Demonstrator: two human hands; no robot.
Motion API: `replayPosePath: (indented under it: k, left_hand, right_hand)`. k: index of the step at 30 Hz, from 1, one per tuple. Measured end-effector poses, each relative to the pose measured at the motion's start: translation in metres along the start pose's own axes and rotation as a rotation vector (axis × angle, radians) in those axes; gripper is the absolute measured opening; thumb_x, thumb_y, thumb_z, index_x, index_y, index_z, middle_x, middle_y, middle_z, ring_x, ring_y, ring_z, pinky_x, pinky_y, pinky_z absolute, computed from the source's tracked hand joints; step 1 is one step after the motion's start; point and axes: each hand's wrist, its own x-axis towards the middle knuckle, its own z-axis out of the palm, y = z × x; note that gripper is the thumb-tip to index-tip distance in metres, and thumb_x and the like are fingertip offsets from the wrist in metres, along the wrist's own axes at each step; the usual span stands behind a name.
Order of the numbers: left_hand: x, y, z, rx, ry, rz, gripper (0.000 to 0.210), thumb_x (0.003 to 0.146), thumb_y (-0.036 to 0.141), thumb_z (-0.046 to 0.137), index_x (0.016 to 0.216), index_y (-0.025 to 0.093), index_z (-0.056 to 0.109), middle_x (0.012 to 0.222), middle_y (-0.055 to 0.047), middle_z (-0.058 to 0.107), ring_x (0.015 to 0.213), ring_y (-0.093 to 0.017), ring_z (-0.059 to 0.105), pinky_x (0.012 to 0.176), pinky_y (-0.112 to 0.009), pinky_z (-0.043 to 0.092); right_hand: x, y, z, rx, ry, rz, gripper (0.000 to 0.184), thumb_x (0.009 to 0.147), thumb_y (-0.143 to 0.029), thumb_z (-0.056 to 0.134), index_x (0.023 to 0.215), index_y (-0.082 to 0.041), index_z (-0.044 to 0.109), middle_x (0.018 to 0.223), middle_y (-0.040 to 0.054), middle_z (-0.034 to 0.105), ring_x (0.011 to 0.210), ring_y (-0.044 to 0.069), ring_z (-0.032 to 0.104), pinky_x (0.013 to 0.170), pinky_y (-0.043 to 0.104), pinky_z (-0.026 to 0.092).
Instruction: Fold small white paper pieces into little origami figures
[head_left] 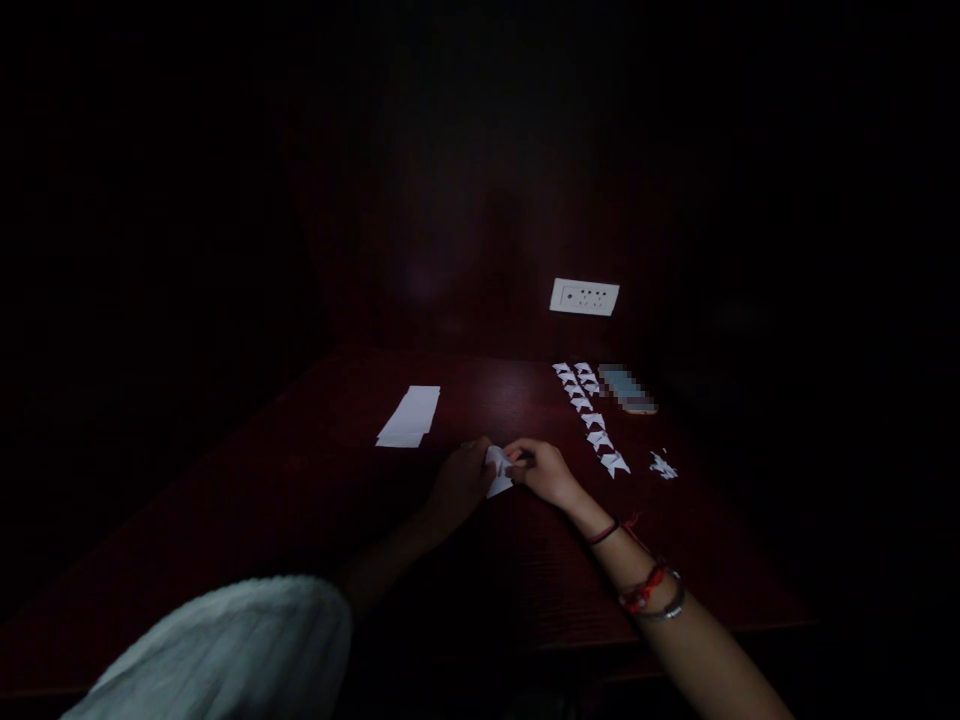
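Note:
A small piece of white paper [498, 474], creased in the middle, is held between both hands just above or on the dark red table. My left hand [463, 478] grips its left edge with the fingers closed. On the right side my right hand [541, 470] pinches the same paper, thumb and fingertips pressed on it. A stack of white paper strips [411, 416] lies to the left, beyond my left hand. To the right, folded white paper pieces [598, 430] lie in two slanting rows, one long and one short.
Small paper scraps [663, 465] are piled right of the rows. A phone [628, 390], its screen blurred out, lies at the back right. A white socket panel [584, 297] is on the wall behind the table [300, 500]. The surroundings are very dark.

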Motion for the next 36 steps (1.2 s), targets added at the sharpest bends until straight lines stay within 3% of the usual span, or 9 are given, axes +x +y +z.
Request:
replayPosePath:
  k: [6, 12, 19, 24, 27, 30, 36]
  left_hand:
    - [0.0, 0.002, 0.0, 0.015, 0.001, -0.025, 0.008, 0.073, 0.015, 0.039, 0.075, 0.017, 0.047, 0.072, -0.001, 0.052, 0.068, -0.014, 0.048, 0.06, -0.023, 0.033]
    - [-0.001, 0.004, -0.005, -0.136, -0.006, -0.043, 0.014, 0.078, 0.019, 0.035, 0.083, 0.018, 0.048, 0.071, 0.0, 0.053, 0.064, -0.012, 0.049, 0.056, -0.021, 0.033]
    - [-0.001, 0.0, -0.008, -0.17, -0.039, -0.041, 0.016, 0.072, 0.012, 0.036, 0.081, 0.019, 0.047, 0.068, 0.002, 0.052, 0.061, -0.011, 0.049, 0.053, -0.02, 0.032]
    - [-0.002, 0.001, -0.008, -0.167, -0.028, 0.005, 0.017, 0.067, 0.008, 0.038, 0.079, 0.018, 0.045, 0.068, 0.002, 0.05, 0.064, -0.011, 0.047, 0.055, -0.02, 0.032]
    - [-0.001, 0.002, -0.01, -0.18, -0.025, 0.048, 0.018, 0.066, 0.008, 0.038, 0.08, 0.018, 0.045, 0.072, 0.002, 0.05, 0.068, -0.011, 0.047, 0.058, -0.021, 0.033]
    - [0.001, 0.001, -0.011, -0.189, -0.057, 0.052, 0.017, 0.065, 0.009, 0.041, 0.079, 0.018, 0.045, 0.074, 0.002, 0.051, 0.07, -0.012, 0.047, 0.06, -0.022, 0.034]
    - [0.003, 0.002, -0.015, -0.222, -0.022, 0.051, 0.012, 0.07, 0.025, 0.046, 0.079, 0.017, 0.048, 0.078, 0.0, 0.052, 0.073, -0.014, 0.047, 0.064, -0.025, 0.037]
  right_hand:
    - [-0.002, -0.006, -0.001, -0.043, 0.04, -0.118, 0.025, 0.06, -0.012, 0.049, 0.084, -0.016, 0.056, 0.078, 0.0007, 0.053, 0.066, 0.008, 0.051, 0.06, 0.018, 0.042]
    - [-0.004, -0.009, -0.001, -0.095, 0.041, -0.158, 0.026, 0.061, -0.013, 0.051, 0.085, -0.018, 0.057, 0.079, 0.0012, 0.053, 0.066, 0.008, 0.051, 0.06, 0.02, 0.043]
    - [0.0, -0.001, -0.001, 0.137, -0.033, 0.025, 0.023, 0.067, -0.028, 0.047, 0.078, -0.013, 0.061, 0.078, 0.004, 0.056, 0.057, 0.008, 0.051, 0.049, 0.019, 0.043]
    - [0.001, -0.001, 0.004, 0.315, -0.011, 0.183, 0.019, 0.057, -0.017, 0.055, 0.074, -0.011, 0.062, 0.061, 0.0009, 0.056, 0.051, 0.007, 0.048, 0.05, 0.019, 0.042]
    - [0.002, -0.001, 0.007, 0.366, 0.02, 0.207, 0.025, 0.052, -0.013, 0.057, 0.077, -0.011, 0.059, 0.063, 0.0001, 0.056, 0.052, 0.007, 0.049, 0.053, 0.019, 0.042]
    - [0.003, -0.002, 0.008, 0.262, 0.104, 0.133, 0.027, 0.051, -0.011, 0.055, 0.078, -0.013, 0.056, 0.071, 0.0001, 0.055, 0.056, 0.007, 0.05, 0.055, 0.019, 0.042]
    - [-0.005, -0.018, 0.0, -0.082, 0.238, -0.211, 0.03, 0.059, -0.007, 0.044, 0.087, -0.018, 0.05, 0.074, -0.0008, 0.053, 0.064, 0.008, 0.05, 0.062, 0.019, 0.041]
